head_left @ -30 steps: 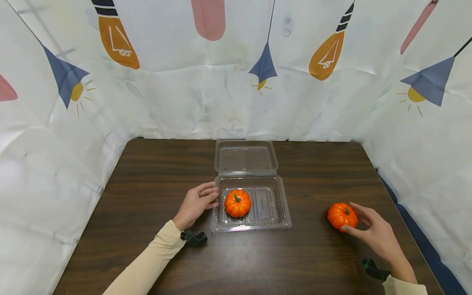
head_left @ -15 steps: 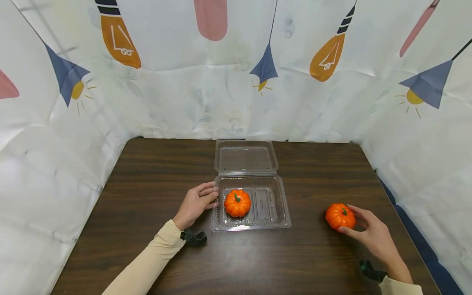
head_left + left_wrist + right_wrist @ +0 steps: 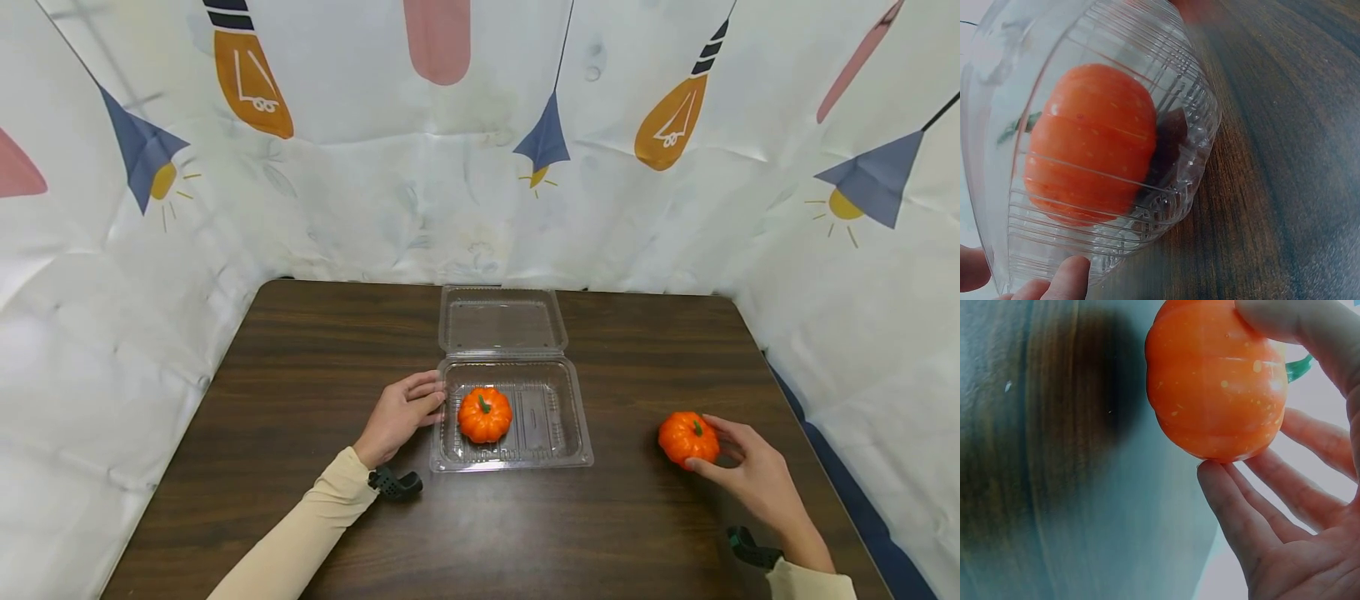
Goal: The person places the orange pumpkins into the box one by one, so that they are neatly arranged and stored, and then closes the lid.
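A clear plastic clamshell container (image 3: 547,462) lies with its lid (image 3: 502,325) folded back. Inside its left half sits a small orange pumpkin (image 3: 485,415) with a green stem, seen through the side wall in the left wrist view. My left hand (image 3: 397,412) reaches the container's left side, its fingertips (image 3: 1072,275) against the wall and rim. To the right, my right hand (image 3: 757,475) holds a second orange pumpkin (image 3: 687,439) between thumb and fingers. In the right wrist view this pumpkin (image 3: 1216,387) hangs above the table, its shadow apart from it.
The dark wood-grain table (image 3: 337,333) carries the container near its far middle edge. White cloth (image 3: 360,208) printed with lamps and bulbs encloses the table at the back and both sides. Dark blue fabric (image 3: 855,492) shows beyond the right edge.
My right hand has shifted slightly left with the pumpkin in it. The left hand, the container and the pumpkin inside stay in place.
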{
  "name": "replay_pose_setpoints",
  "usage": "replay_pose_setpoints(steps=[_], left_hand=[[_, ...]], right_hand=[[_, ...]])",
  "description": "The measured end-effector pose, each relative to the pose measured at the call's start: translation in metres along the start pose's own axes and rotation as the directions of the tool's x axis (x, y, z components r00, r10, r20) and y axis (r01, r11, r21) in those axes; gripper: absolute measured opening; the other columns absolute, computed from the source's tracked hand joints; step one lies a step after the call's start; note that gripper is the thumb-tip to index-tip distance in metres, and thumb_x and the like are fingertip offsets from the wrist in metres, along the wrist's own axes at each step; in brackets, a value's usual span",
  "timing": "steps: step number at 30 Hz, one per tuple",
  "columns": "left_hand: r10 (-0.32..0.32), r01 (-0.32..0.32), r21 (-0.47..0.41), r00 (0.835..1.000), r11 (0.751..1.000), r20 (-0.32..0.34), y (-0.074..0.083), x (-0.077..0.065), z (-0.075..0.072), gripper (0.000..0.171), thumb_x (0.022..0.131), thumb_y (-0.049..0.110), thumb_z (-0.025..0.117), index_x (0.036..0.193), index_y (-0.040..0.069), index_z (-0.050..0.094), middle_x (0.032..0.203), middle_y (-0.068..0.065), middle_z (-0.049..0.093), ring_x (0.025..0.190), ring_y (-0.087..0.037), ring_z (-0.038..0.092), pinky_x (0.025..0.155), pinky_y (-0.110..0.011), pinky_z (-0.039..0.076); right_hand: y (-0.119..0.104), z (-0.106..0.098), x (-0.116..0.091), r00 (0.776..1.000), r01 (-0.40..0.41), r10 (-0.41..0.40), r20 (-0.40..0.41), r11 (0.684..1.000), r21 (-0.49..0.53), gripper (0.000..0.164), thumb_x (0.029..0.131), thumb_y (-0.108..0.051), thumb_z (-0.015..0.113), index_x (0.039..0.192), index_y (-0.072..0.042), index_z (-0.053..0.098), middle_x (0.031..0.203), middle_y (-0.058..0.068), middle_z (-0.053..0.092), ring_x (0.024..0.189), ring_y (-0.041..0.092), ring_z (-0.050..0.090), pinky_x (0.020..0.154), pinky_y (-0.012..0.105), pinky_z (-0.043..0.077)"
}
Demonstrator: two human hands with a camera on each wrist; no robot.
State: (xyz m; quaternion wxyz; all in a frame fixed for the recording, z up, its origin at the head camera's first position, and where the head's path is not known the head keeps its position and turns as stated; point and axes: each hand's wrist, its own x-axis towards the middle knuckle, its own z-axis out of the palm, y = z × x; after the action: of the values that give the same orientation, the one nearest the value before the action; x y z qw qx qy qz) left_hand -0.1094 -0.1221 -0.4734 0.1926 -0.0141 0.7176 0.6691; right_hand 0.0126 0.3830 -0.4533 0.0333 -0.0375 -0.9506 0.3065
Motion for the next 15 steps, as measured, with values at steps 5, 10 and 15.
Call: replay_pose_setpoints(steps=[5, 10, 15], left_hand=[[0.003, -0.003, -0.002, 1.0, 1.0, -0.001, 0.0, 0.0, 0.0, 0.051, 0.102, 0.008, 0.064, 0.15, 0.002, 0.049, 0.146, -0.026, 0.059, 0.122, -0.034, 0.069, 0.086, -0.03, 0.066], [0.008, -0.008, -0.001, 1.0, 1.0, 0.004, 0.0, 0.001, -0.001, 0.052, 0.101, 0.008, 0.064, 0.15, 0.001, 0.049, 0.146, -0.026, 0.06, 0.121, -0.034, 0.07, 0.086, -0.03, 0.066], [0.005, -0.005, -0.01, 1.0, 1.0, 0.006, -0.001, 0.001, -0.001, 0.052, 0.101, 0.008, 0.064, 0.15, 0.001, 0.048, 0.146, -0.027, 0.059, 0.12, -0.034, 0.07, 0.086, -0.03, 0.066]], right_hand=[[-0.002, -0.001, 0.005, 1.0, 0.008, -0.008, 0.001, 1.0, -0.009, 0.074, 0.08, -0.035, 0.09, 0.141, -0.005, 0.06, 0.129, 0.02, 0.063, 0.103, -0.036, 0.035, 0.08, -0.008, 0.043], [-0.006, -0.001, 0.009, 1.0, 0.024, -0.024, -0.002, 0.999, -0.024, 0.074, 0.08, -0.039, 0.09, 0.141, -0.008, 0.061, 0.128, 0.017, 0.063, 0.104, -0.033, 0.038, 0.081, -0.009, 0.041], [-0.013, -0.002, 0.014, 0.999, 0.036, -0.036, 0.007, 0.999, -0.034, 0.074, 0.079, -0.04, 0.09, 0.141, -0.011, 0.062, 0.128, 0.016, 0.063, 0.102, -0.027, 0.046, 0.081, -0.003, 0.048]])
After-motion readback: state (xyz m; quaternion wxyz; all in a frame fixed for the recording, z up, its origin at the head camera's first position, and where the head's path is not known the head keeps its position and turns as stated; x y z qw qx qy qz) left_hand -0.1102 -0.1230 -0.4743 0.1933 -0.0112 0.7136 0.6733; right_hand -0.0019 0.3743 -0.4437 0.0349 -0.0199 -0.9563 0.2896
